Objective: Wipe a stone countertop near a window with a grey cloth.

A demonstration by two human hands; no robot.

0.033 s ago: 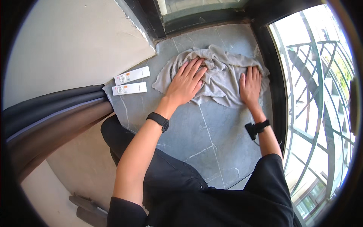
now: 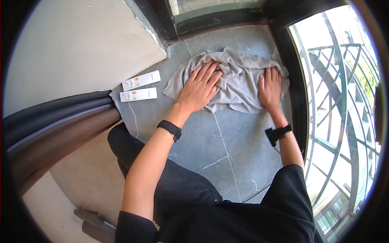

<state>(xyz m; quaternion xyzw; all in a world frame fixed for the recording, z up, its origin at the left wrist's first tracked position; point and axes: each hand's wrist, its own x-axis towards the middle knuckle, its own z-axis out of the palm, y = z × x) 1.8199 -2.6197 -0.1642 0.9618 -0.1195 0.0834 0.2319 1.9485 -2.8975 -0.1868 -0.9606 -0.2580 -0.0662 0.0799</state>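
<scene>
The left hand (image 2: 197,91) and the right hand (image 2: 270,91) lie flat upon a crumpled grey cloth (image 2: 241,87), each grip unclosed, fingers stretched, clasping nothing. This cloth is spread on the grey tiled sill (image 2: 202,139), beside the dark window frame (image 2: 299,87); to its left, two white remote controls (image 2: 142,94) lie near the curtain (image 2: 69,125).

Two slim white plastic remote controls (image 2: 138,95) lie side by side near a gathered dark-grey and brown fabric curtain (image 2: 65,130) — a cream-coloured wall (image 2: 81,48) behind them. At right, curved metal bars (image 2: 343,89) show beyond a black window frame (image 2: 299,93).
</scene>
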